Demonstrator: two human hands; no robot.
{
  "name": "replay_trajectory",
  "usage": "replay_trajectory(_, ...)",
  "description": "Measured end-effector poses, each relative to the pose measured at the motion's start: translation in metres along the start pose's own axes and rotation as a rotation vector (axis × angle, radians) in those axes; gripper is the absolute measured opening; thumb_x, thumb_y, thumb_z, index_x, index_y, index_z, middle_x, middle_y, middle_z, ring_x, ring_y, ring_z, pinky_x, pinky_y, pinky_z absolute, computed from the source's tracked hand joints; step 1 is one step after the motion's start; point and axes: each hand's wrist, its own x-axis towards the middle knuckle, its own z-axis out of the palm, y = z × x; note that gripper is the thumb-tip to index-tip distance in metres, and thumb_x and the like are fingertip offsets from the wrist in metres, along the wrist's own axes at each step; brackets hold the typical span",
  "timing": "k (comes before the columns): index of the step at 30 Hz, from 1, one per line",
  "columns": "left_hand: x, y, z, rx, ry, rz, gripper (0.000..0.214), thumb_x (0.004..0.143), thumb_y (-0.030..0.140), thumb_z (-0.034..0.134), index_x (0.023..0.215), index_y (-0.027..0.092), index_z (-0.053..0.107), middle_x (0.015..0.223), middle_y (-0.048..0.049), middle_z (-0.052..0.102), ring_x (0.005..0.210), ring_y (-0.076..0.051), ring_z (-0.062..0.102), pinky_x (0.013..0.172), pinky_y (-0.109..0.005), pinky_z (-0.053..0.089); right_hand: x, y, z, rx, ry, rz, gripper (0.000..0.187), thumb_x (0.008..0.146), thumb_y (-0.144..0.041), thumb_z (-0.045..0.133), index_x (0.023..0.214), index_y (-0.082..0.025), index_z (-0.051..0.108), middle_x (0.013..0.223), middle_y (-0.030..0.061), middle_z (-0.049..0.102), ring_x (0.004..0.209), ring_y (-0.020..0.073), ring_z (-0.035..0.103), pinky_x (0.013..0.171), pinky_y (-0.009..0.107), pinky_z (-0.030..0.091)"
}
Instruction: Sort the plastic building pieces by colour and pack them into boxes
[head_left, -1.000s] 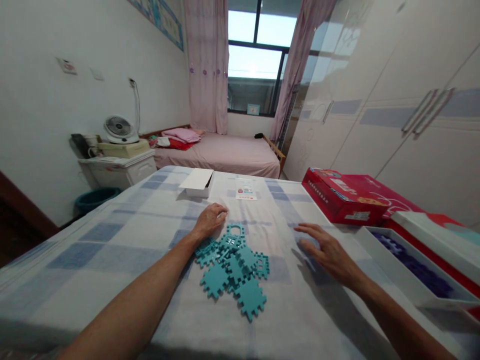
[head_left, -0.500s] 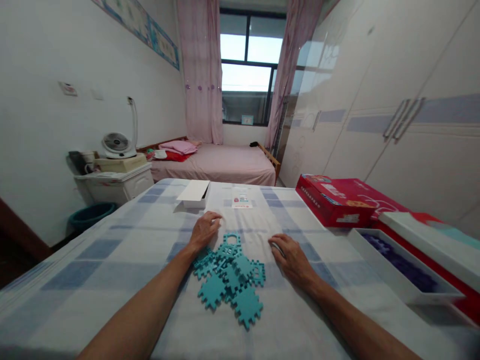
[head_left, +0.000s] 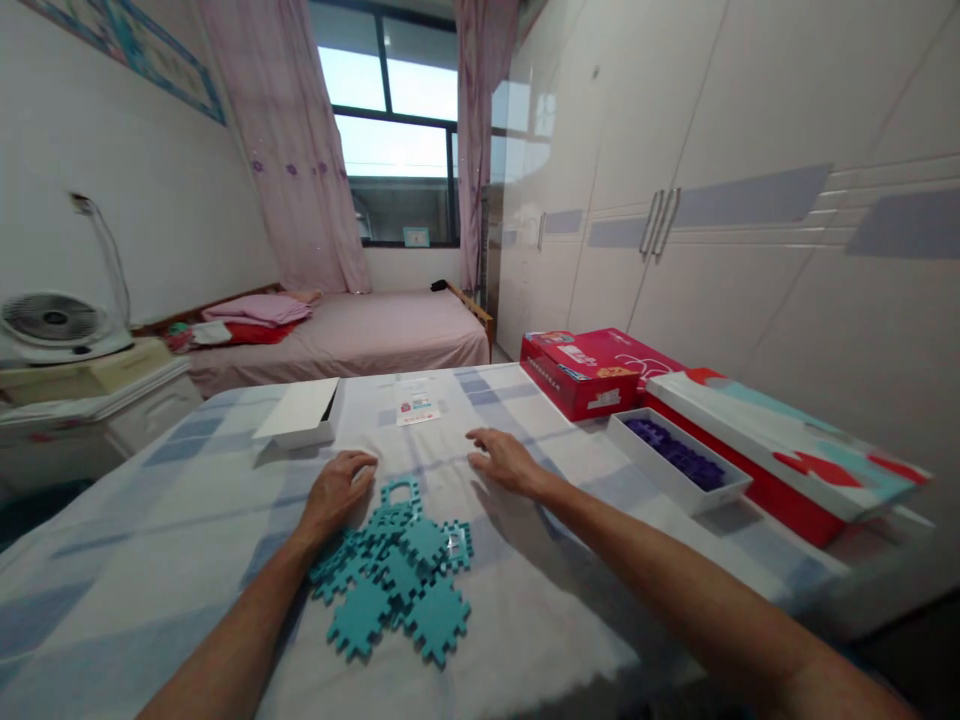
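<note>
A pile of several teal interlocking foam pieces [head_left: 401,575] lies on the blue-and-white checked cloth [head_left: 150,520] in front of me. My left hand [head_left: 334,493] rests at the pile's upper left edge, knuckles up and fingers curled under; what is inside them is hidden. My right hand [head_left: 504,460] hovers palm down just beyond the pile to its right, with fingers stretched out and nothing in it. A teal piece with a handle-like loop [head_left: 400,492] sits between the two hands.
A shallow white tray [head_left: 649,472] with purple pieces [head_left: 679,455] stands at the right, beside a red box [head_left: 592,365] and a long box with a white lid [head_left: 780,440]. A small white box [head_left: 300,415] and a leaflet [head_left: 415,405] lie further back. The wardrobe [head_left: 750,200] is close on the right.
My view has swung right. My right hand came in from the right toward the pile, then reached forward and opened flat. My left hand stayed at the pile's edge.
</note>
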Motion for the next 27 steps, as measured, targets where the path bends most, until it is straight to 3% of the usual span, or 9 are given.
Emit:
replay_trajectory(3,-0.001,0.006,0.000,-0.002,0.030,-0.006,0.034,0.080,0.033,0.042,0.090,0.017,0.070,0.102,-0.0096,0.067,0.100,-0.023,0.061,0.096,-0.039,0.045,0.043,-0.019,0.002,0.012,-0.010,0.050,0.054,0.084,-0.031,0.056,0.133,-0.013,0.046,0.127,0.0123,0.058,0.114,0.0215,0.054,0.096,0.030,0.038)
replay_trajectory(8,-0.003,0.014,0.003,0.017,0.042,-0.022,0.026,0.081,0.023,0.046,0.091,0.016,0.069,0.102,-0.0105,0.066,0.100,-0.023,0.058,0.096,-0.038,0.044,0.112,-0.056,0.033,0.021,-0.022,0.172,0.065,0.080,-0.055,0.055,0.127,-0.011,0.048,0.124,0.0183,0.057,0.114,0.0298,0.054,0.092,0.039,0.041)
replay_trajectory(13,-0.005,0.016,0.005,0.010,0.073,-0.027,0.021,0.082,0.017,0.049,0.091,0.018,0.068,0.101,-0.0101,0.064,0.099,-0.022,0.056,0.092,-0.039,0.044,0.161,-0.080,0.062,-0.126,0.043,0.401,0.096,0.070,-0.071,0.056,0.135,-0.003,0.036,0.136,0.0299,0.042,0.127,0.0395,0.038,0.098,0.053,0.029)
replay_trajectory(16,-0.005,0.016,0.007,0.013,0.081,-0.033,0.020,0.083,0.016,0.050,0.091,0.019,0.068,0.100,-0.0092,0.064,0.097,-0.022,0.055,0.091,-0.039,0.044,0.176,-0.084,0.074,-0.198,0.010,0.482,0.103,0.066,-0.069,0.061,0.138,-0.003,0.031,0.138,0.0326,0.038,0.127,0.0419,0.036,0.097,0.056,0.027)
replay_trajectory(19,-0.006,0.017,0.007,0.027,0.081,-0.038,0.020,0.083,0.017,0.050,0.091,0.020,0.068,0.100,-0.0086,0.064,0.096,-0.022,0.055,0.089,-0.038,0.044,0.181,-0.085,0.080,-0.186,0.060,0.477,0.092,0.069,-0.059,0.065,0.136,-0.004,0.034,0.134,0.0307,0.043,0.125,0.0395,0.039,0.096,0.055,0.029)
replay_trajectory(27,-0.006,0.020,0.004,0.028,0.054,-0.042,0.021,0.084,0.017,0.049,0.093,0.018,0.067,0.101,-0.0098,0.063,0.097,-0.023,0.055,0.090,-0.038,0.044,0.186,-0.079,0.065,-0.144,0.066,0.538,0.074,0.068,-0.043,0.070,0.129,-0.010,0.043,0.130,0.0248,0.048,0.122,0.0335,0.045,0.094,0.047,0.037)
